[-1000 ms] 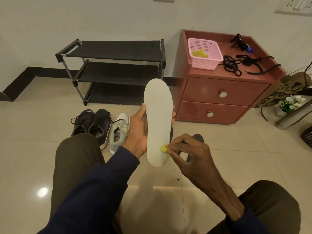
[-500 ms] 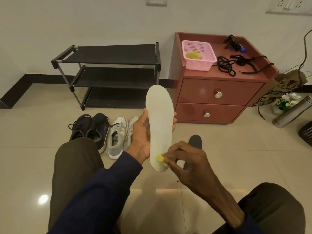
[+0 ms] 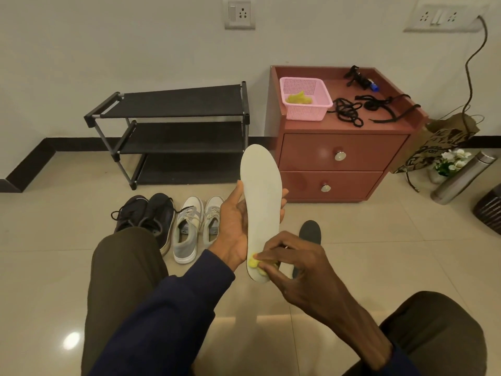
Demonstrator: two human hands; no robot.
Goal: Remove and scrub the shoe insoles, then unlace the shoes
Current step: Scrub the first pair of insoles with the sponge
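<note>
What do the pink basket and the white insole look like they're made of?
The pink basket: likely moulded plastic, matte, judging by its fine grid of holes. The white insole: probably foam with a dull face; it stands flat in the left hand.

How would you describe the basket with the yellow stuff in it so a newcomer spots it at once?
Find the reddish-brown two-drawer cabinet against the wall, right of the black shoe rack. On its top, at the left side, sits a pink mesh basket holding a yellow lump. It is the only container there; its neighbours are loose black laces.
</note>
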